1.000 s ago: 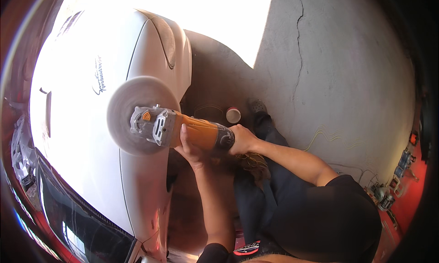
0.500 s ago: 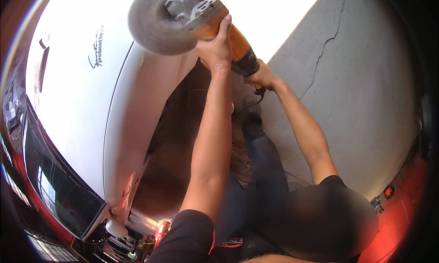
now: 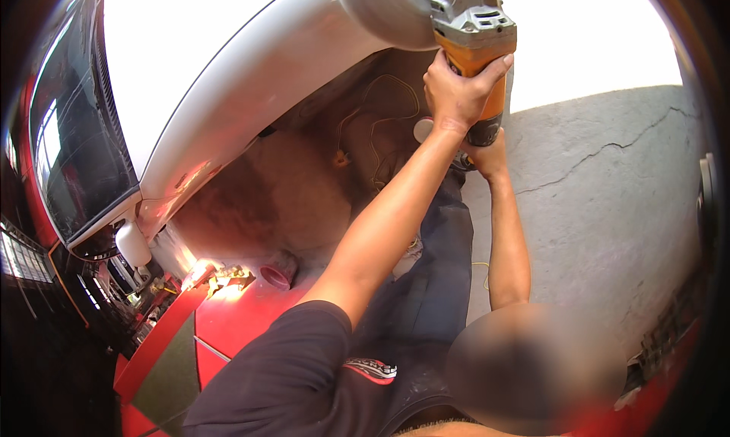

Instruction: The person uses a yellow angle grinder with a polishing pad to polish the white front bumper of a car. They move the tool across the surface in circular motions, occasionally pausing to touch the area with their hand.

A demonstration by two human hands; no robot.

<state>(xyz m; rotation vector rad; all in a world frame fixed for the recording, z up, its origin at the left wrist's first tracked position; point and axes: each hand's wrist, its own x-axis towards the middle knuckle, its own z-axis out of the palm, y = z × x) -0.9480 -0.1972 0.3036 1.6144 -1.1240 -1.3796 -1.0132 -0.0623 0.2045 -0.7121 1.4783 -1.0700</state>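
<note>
A polisher [image 3: 475,36] with an orange body, grey head and black rear end is in both my hands. Its round grey pad [image 3: 384,11] is blurred as if spinning and overlaps the edge of a white car's body panel [image 3: 296,45]; whether it touches the paint I cannot tell. My left hand [image 3: 460,95] wraps the front of the orange body just behind the head, thumb along its side. Farther back, my right hand [image 3: 490,157] closes round the rear end, its fingers partly hidden behind the tool.
The car's dark windscreen [image 3: 76,118] and white side mirror [image 3: 133,244] are at the left. A yellow cord [image 3: 372,144] lies on the floor near a white round object [image 3: 423,130]. A dark red bucket [image 3: 280,270] rests on red flooring. Cracked grey concrete [image 3: 593,163] spreads to the right.
The polisher and both hands have shifted right in the picture, and the tool points more straight away from me. The view has turned, showing more red floor and the bucket.
</note>
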